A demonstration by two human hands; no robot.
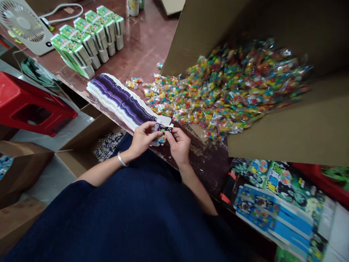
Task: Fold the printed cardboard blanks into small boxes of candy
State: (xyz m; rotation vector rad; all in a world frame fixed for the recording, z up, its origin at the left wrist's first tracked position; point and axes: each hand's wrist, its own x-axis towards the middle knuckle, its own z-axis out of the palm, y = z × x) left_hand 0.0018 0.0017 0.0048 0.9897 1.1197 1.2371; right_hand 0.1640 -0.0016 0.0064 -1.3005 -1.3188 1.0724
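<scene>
Between my two hands is a small printed purple carton (163,128) with white end flaps, held at the table edge. My left hand (142,141), with a silver bangle at its wrist, grips the carton's left side with thumb and fingers. On the other side my right hand (179,146) presses its thumb on the carton's face, fingers curled behind. Just beyond them lies a long fanned row of flat purple-and-white cartons (120,96). Clear sachets of colourful candies (196,98) spill over the table beside that row.
A large cardboard box (286,127) lies open around the candy heap. Green bundled card stacks (89,38) and a white fan (24,23) stand at far left. Below the table edge, an open carton (73,162) holds small purple packs. A red stool (32,105) is at left.
</scene>
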